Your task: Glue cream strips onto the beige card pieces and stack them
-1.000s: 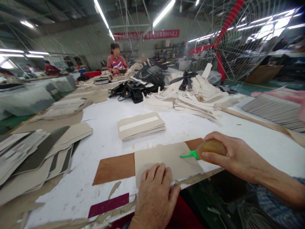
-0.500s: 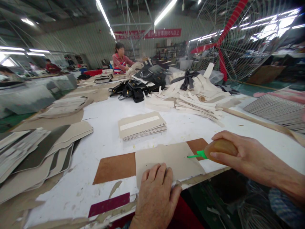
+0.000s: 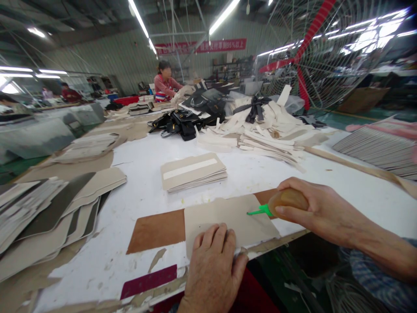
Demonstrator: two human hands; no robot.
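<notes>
A beige panel (image 3: 228,217) lies flat near the front edge of the table, over brown material; a brown piece (image 3: 156,230) shows on its left and another brown piece (image 3: 265,197) behind its right end. My left hand (image 3: 213,261) rests on the panel's near left part, fingers stretched out and holding nothing. In my right hand (image 3: 312,208) is an amber squeeze bottle (image 3: 289,203), gripped on its side. Its green nozzle (image 3: 260,210) points left, with the tip at the right half of the panel. Whether the tip touches cannot be made out.
Behind the panel stands a small stack of beige pieces (image 3: 195,171). Larger beige and dark panels (image 3: 65,208) are piled at left. Black straps (image 3: 182,121) and off-white strips (image 3: 273,143) lie farther back. A maroon strip (image 3: 150,280) lies near the front edge. A person (image 3: 166,82) works beyond.
My right hand has moved a little to the left with the squeeze bottle, carrying the green nozzle tip farther over the beige panel. My left hand has stayed in place.
</notes>
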